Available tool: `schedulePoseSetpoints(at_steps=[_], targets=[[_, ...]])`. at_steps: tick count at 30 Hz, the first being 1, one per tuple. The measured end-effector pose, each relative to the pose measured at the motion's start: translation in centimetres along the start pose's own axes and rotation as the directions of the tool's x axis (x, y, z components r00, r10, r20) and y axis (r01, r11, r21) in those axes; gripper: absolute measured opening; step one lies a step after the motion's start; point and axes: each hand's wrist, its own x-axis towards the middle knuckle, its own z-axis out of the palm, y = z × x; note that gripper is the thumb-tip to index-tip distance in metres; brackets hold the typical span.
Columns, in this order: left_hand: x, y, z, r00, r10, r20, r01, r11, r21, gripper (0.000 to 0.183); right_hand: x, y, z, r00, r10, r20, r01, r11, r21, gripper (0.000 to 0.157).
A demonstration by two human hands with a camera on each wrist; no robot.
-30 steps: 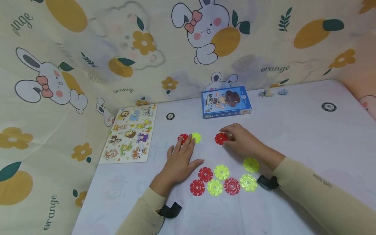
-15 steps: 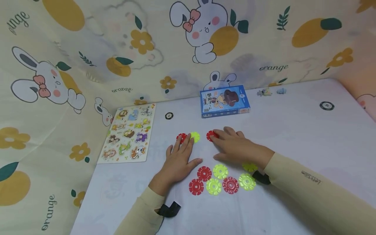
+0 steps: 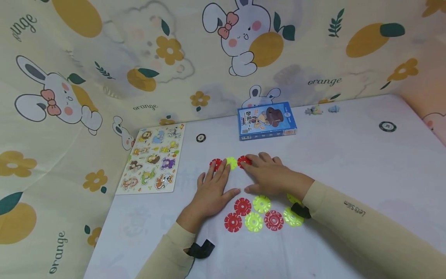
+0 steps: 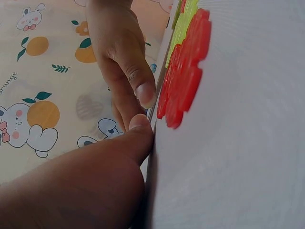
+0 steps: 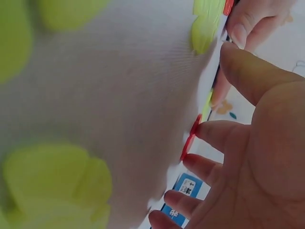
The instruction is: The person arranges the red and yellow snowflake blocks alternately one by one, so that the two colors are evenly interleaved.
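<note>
Three flower-edged plastic discs lie in a row at the fingertips: a red disc [image 3: 215, 163], a yellow-green disc [image 3: 231, 162] and a second red disc [image 3: 243, 161]. My left hand [image 3: 211, 195] lies flat with spread fingers, its fingertips on the left red disc and the yellow-green one. With straight fingers, my right hand [image 3: 270, 174] touches the second red disc, which sits against the yellow-green disc. In the right wrist view two fingertips meet the red disc [image 5: 191, 137] edge-on. Nearer the body lie several loose discs, among them a red disc [image 3: 233, 222], partly hidden by the right sleeve.
A blue box [image 3: 267, 121] stands at the back. On the left lies an animal puzzle board [image 3: 151, 159]. Black round chips [image 3: 201, 138] rest on the white table [image 3: 139, 232], one left and one far right. Small figurines [image 3: 314, 110] sit by the back wall.
My right hand has slid the second red disc leftward until it meets the yellow-green disc, its fingers going from a pinch to straight. The left hand has stayed in place.
</note>
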Motion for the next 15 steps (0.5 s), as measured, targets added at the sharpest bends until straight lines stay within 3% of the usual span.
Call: schedulePoseSetpoints(at_steps=[9, 13, 15], targets=[[0.0, -0.1, 0.0, 1.0, 0.007, 0.001, -0.007, 1.0, -0.003, 0.088, 0.0, 0.4, 0.0, 1.0, -0.018, -0.019, 0.02, 0.998, 0.057, 0.091], [0.0, 0.0, -0.1, 1.0, 0.006, 0.0, -0.006, 1.0, -0.024, 0.088, -0.5, 1.4, -1.0, 0.997, -0.033, -0.073, 0.048, 0.976, 0.214, 0.082], [0.0, 0.1, -0.1, 1.0, 0.005, -0.001, -0.005, 0.999, -0.035, 0.088, -1.3, 2.0, -1.7, 0.994, -0.034, -0.101, 0.068, 0.933, 0.355, 0.076]])
